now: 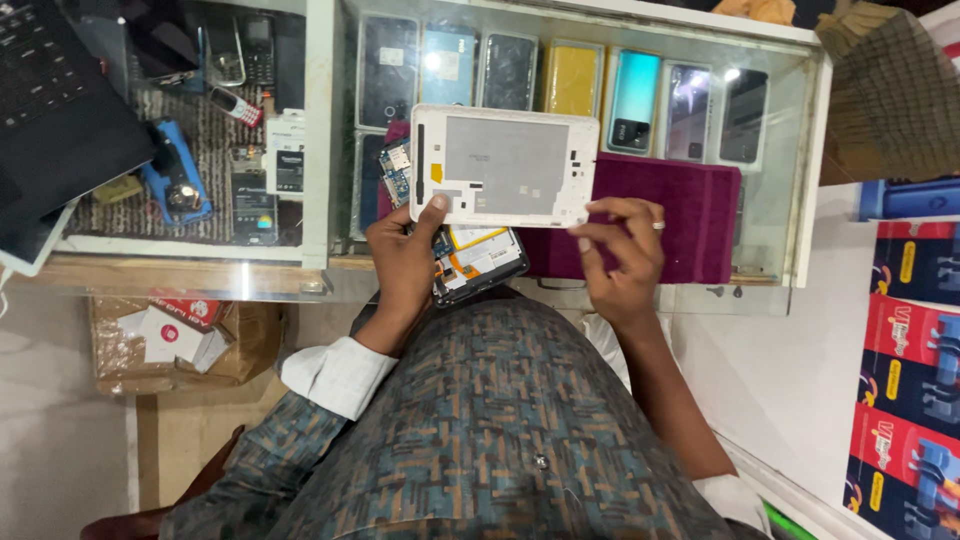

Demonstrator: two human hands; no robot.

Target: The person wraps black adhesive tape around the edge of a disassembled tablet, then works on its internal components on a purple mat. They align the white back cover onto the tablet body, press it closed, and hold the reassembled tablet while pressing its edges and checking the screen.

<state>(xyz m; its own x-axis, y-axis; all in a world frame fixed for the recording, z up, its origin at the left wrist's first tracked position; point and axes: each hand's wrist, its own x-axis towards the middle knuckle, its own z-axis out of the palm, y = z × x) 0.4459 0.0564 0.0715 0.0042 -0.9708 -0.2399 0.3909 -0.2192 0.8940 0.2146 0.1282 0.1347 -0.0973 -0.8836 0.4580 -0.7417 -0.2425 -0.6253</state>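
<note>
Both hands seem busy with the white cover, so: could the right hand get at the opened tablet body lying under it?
Probably yes: the opened tablet body lies just beside the right hand, with nothing between them; the left hand grips the white cover above.

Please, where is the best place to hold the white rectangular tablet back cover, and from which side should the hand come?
Probably by its short ends, coming from below. The white rectangular tablet back cover is thin, flat and wide, held level over the glass counter. The left hand pinches the lower left corner; the right hand fingertips meet the lower right edge.
</note>
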